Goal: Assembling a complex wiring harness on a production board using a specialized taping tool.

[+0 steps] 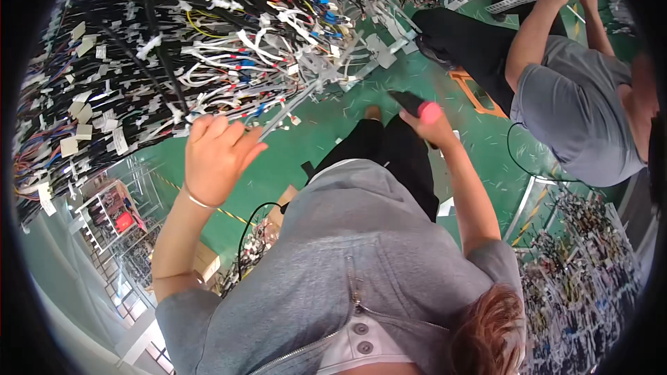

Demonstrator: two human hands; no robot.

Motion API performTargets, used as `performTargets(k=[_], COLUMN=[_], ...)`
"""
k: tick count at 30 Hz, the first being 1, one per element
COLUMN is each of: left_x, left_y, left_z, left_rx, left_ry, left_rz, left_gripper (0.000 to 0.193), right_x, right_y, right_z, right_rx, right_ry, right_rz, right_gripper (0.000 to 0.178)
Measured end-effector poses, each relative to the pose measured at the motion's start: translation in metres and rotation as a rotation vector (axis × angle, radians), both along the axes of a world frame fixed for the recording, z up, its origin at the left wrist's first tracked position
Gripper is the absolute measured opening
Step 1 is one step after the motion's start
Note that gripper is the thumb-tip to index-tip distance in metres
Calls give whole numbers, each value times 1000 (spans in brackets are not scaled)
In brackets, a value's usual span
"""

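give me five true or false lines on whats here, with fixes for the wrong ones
1. The floor is green. True.
2. The right hand holds a black tool. True.
3. The left hand is down at the floor. False: it is raised at the edge of the wires.
4. The left wrist wears a bracelet. True.
5. The co-worker's shirt is yellow. False: it is gray.
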State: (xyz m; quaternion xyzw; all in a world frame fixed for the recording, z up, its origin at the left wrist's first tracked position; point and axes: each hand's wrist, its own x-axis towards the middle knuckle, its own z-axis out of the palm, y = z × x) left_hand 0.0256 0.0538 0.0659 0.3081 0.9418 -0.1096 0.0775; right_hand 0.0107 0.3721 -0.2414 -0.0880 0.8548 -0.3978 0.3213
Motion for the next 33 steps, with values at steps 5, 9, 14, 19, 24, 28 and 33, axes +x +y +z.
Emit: performTargets(k=[5,9,14,19,24,28,33], left_x=[4,11,16,18,22,25,29], left_y=[3,7,7,9,6,6,6], left_z=[13,20,22,25,26,28,30], left_rx=[-27,-32,-32,-25,-20,-30,-28], left_ry=[4,14,42,65,78,86,92], left_rz=[45,82,102,106,106,106,89], left_gripper=[26,24,24,24,24,25,26], right_x=[-16,-29,-34,-47,-53,-54,-62], right_y=[-26,-45,-45,-43,-41,-38,-29], right_z=[-46,-39,-39,-37,-41,-46,-48], right_rx=[-943,-984,-1054,-1025,-1010,-990,-951], right_ry=[-797,-873,-899,-915,-916,-897,-890], right_rz=[-412,-407,-382,-302,-257,-228,-152], right_gripper=[32,32,36,36,38,39,41])
